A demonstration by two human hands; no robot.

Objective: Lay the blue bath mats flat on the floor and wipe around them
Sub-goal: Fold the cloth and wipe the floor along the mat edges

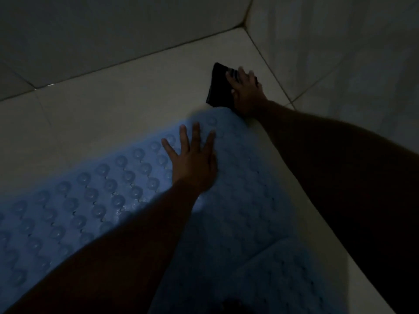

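A blue bath mat [90, 200] with round suction bumps lies flat on the pale tiled floor and fills the lower left of the view. A second blue mat [294, 279] lies at the bottom right, edge to edge with the first. My left hand [192, 162] presses flat on the first mat near its far end, fingers spread. My right hand [247, 91] rests palm-down on a dark cloth [217, 87] on the floor just beyond the mat's far corner, close to the wall.
Tiled walls [113, 30] meet in a corner [244, 26] at the top right. Bare floor tile [113, 98] runs between the mat and the back wall. The scene is dim, and my arms shade much of the mats.
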